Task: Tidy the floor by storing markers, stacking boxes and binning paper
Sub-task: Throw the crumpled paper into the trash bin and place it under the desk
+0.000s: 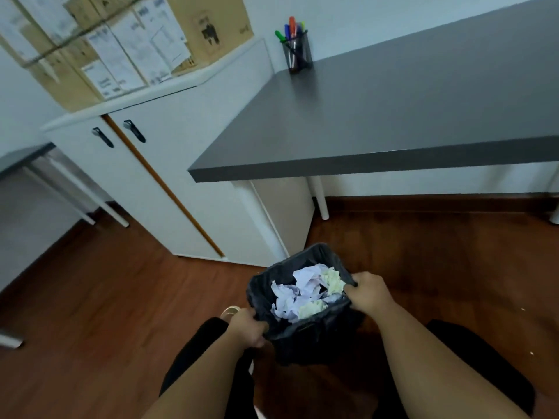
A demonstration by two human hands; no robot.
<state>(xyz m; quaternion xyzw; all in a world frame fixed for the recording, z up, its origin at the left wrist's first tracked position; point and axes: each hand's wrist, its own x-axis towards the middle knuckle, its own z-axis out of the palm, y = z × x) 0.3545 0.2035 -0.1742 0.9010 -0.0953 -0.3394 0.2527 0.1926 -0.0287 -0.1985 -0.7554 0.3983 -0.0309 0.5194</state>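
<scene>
A small bin lined with a black bag (305,337) is held above the wooden floor, just in front of my legs. Several crumpled balls of white and pale yellow paper (305,293) lie inside it. My left hand (248,328) grips the bin's near-left rim. My right hand (370,293) grips its right rim. On the grey desk, a black mesh pen holder (297,55) stands in the far left corner with several coloured markers (290,28) upright in it. Cardboard boxes (90,46) with white labels are stacked on top of the white cabinet.
The white two-door cabinet (169,182) stands left of the grey desk (393,116), whose white leg (320,196) is behind the bin. A second grey table (21,155) sits at far left. A small gold-coloured round thing (230,311) lies on the floor by my left hand.
</scene>
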